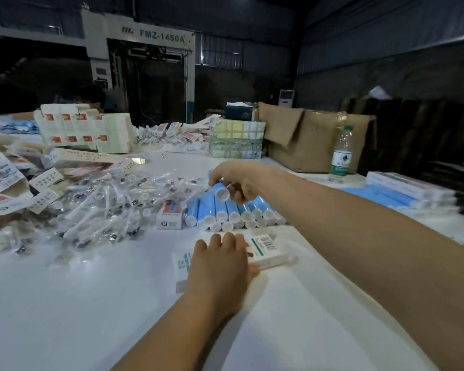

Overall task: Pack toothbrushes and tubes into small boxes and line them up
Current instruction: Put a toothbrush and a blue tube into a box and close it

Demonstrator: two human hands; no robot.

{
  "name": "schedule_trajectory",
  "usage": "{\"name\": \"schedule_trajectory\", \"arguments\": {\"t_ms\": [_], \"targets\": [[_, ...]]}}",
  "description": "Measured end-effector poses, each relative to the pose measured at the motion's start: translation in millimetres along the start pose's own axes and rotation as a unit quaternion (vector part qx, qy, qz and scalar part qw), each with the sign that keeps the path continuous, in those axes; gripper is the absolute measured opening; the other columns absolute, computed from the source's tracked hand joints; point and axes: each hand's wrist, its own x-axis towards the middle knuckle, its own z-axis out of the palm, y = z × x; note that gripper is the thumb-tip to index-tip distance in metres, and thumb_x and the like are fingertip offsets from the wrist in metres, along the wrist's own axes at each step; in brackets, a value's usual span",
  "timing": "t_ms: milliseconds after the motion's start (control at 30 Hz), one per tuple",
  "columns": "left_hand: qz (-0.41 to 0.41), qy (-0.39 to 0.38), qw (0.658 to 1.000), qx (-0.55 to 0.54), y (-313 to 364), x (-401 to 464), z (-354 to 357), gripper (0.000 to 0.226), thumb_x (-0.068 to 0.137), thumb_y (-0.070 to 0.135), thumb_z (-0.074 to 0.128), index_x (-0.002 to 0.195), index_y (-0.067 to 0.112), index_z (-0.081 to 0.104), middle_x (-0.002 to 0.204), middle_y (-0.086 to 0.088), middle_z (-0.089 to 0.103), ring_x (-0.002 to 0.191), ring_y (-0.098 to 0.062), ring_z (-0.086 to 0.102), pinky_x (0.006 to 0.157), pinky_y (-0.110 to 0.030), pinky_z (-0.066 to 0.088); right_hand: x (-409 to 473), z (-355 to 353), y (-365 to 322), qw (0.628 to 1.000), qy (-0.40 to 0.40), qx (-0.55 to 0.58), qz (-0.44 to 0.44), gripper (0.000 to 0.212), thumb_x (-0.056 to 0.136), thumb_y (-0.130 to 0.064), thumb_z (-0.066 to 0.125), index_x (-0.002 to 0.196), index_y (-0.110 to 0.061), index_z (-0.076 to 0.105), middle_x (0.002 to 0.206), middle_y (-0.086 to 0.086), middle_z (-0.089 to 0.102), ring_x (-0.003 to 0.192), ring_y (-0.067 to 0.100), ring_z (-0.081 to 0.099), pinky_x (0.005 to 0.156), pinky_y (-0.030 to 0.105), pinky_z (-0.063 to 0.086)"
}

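Just right of the frame's centre, our right hand [235, 183] pinches a blue tube [220, 190] lifted from the row of tubes [233, 212], cap toward us, probably so it can slide straight into a carton. Below it, our left hand [220, 261] lies flat, fingers straight, on a small white box [265, 251], likely pinning it to the white table [91, 303] for loading. Wrapped toothbrushes [97, 210] are heaped at centre left, within reach for the next pick.
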Motion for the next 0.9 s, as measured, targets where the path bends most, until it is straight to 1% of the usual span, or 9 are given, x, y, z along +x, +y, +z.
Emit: {"name": "schedule_trajectory", "arguments": {"t_ms": [133,267,400,500,567,600,667,767,900], "targets": [[-0.006,0.022,1.000,0.010,0.4,-1.4,-4.3,0.059,0.095,0.055,0.031,0.141,0.019,0.024,0.135,-0.002,0.043,0.118,-0.024,0.042,0.091,-0.038,0.035,-38.4,-46.7,51.3,0.988,0.100,0.100,-0.066,0.021,0.079,-0.017,0.057,0.064,-0.016,0.043,0.049,0.000,0.032,0.036,0.012,0.024,0.040,0.013,0.021],[-0.032,0.045,0.998,0.000,5.7,1.3,-9.3,0.062,0.093,0.062,0.024,0.142,0.024,0.024,0.135,0.005,0.042,0.121,-0.018,0.040,0.091,-0.033,0.034,-66.0,-67.3,121.4,0.935,0.219,0.243,-0.136,0.022,0.087,-0.015,0.060,0.068,-0.012,0.048,0.053,0.003,0.040,0.032,0.010,0.034,0.036,0.017,0.026],[-0.026,0.050,0.998,0.015,11.2,-1.1,-9.5,0.065,0.092,0.064,0.020,0.143,0.024,0.021,0.137,0.007,0.040,0.121,-0.016,0.040,0.092,-0.031,0.033,-72.3,-62.0,162.4,0.891,0.245,0.348,-0.158,0.011,0.088,-0.007,0.061,0.087,-0.009,0.051,0.067,0.009,0.052,0.037,0.009,0.045,0.036,0.023,0.039],[-0.028,0.057,0.998,0.023,13.2,-1.6,-9.7,0.067,0.091,0.064,0.020,0.144,0.023,0.020,0.137,0.006,0.040,0.121,-0.016,0.040,0.092,-0.031,0.033,-67.6,-55.9,167.5,0.886,0.233,0.356,-0.184,0.052,0.084,-0.003,0.066,0.121,-0.024,0.038,0.071,0.010,0.058,0.041,0.011,0.052,0.040,0.025,0.045],[-0.026,0.059,0.998,0.026,15.8,-2.8,-9.2,0.067,0.091,0.064,0.020,0.145,0.023,0.019,0.137,0.007,0.040,0.120,-0.016,0.040,0.092,-0.030,0.033,-65.4,-53.8,169.2,0.889,0.209,0.354,-0.202,0.094,0.082,-0.001,0.068,0.141,-0.044,0.010,0.065,0.010,0.061,0.043,0.014,0.054,0.042,0.026,0.047],[-0.023,0.060,0.998,0.028,16.9,-3.0,-8.4,0.067,0.091,0.064,0.020,0.145,0.024,0.019,0.138,0.007,0.039,0.120,-0.015,0.039,0.092,-0.030,0.032,-65.1,-53.4,170.1,0.891,0.199,0.353,-0.206,0.104,0.082,-0.001,0.069,0.146,-0.045,-0.001,0.064,0.011,0.062,0.044,0.015,0.055,0.042,0.026,0.047],[-0.021,0.060,0.998,0.023,18.3,-2.6,-7.8,0.068,0.091,0.065,0.020,0.145,0.024,0.018,0.139,0.007,0.038,0.121,-0.015,0.038,0.094,-0.030,0.032,-65.3,-54.5,172.6,0.895,0.195,0.346,-0.201,0.104,0.083,-0.004,0.069,0.149,-0.042,-0.003,0.066,0.012,0.065,0.044,0.016,0.056,0.041,0.026,0.046],[-0.022,0.067,0.997,0.010,21.1,-1.9,-8.6,0.068,0.091,0.065,0.020,0.146,0.024,0.017,0.140,0.007,0.038,0.124,-0.015,0.037,0.096,-0.030,0.031,-65.9,-58.6,174.1,0.888,0.231,0.348,-0.193,0.089,0.085,-0.009,0.068,0.148,-0.039,0.013,0.061,0.003,0.067,0.040,0.014,0.054,0.037,0.023,0.043],[-0.019,0.069,0.997,0.006,23.6,-2.8,-9.8,0.069,0.091,0.065,0.021,0.147,0.024,0.015,0.141,0.007,0.037,0.125,-0.016,0.035,0.096,-0.031,0.030,-67.2,-61.3,176.1,0.889,0.249,0.350,-0.161,0.099,0.085,-0.010,0.069,0.150,-0.040,0.001,0.082,0.014,0.066,0.037,0.011,0.051,0.036,0.022,0.041]]}}
